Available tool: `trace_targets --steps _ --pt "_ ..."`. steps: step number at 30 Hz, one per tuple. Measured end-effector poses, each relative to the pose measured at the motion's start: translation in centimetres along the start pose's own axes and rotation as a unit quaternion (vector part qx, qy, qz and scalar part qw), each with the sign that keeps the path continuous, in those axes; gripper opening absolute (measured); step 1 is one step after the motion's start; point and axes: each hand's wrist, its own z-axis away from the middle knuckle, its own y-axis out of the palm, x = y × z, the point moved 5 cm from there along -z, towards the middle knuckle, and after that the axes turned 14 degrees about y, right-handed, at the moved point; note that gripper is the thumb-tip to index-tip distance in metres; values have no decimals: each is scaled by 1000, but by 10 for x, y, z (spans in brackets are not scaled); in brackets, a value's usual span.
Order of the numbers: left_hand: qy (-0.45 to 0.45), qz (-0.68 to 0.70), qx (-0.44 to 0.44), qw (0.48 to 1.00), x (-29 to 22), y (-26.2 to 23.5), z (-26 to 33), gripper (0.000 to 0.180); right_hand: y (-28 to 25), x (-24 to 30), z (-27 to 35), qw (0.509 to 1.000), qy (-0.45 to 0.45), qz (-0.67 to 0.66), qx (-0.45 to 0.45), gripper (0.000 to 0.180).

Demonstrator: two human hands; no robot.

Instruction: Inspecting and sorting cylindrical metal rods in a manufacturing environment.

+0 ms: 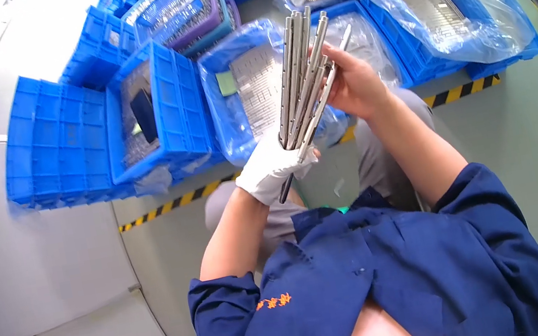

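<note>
While I sit low over the grey floor [534, 121], my left hand [274, 166], in a white glove, is wrapped tight around the lower end of a bundle of long metal strips [302, 76], which fan upward in front of me. My bare right hand [354, 84] pinches the upper part of the outermost strips, fingers curled around them. Behind the bundle lie blue plastic crates [154, 109] on the floor, some lined with clear plastic bags [457, 12] holding flat metal parts. One open crate right behind the strips holds a grid of small parts [255, 88] and a green slip [227, 83]. A purple tray [181, 14] sits on the stacked crates farther back. Yellow-and-black tape [174, 202] runs across the floor just before the crates.
</note>
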Motion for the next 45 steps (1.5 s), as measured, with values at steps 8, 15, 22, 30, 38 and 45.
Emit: trace_targets --steps 8,15,22,30,38,45 --pt "-15 134 -46 990 58 10 44 42 -8 -69 24 981 18 150 -124 30" --pt "-3 128 -68 990 81 19 56 46 -28 -111 34 960 71 187 -195 44" --pt "-116 106 -38 987 99 25 67 26 -25 -118 43 973 49 118 -190 48" --pt "-97 68 10 993 91 27 56 27 -16 -101 33 937 169 260 -162 27" --pt "-79 400 109 906 76 45 64 52 6 -91 44 923 199 320 -84 24" --pt "-84 150 169 970 107 56 98 33 -13 -148 77 878 260 402 29 26"
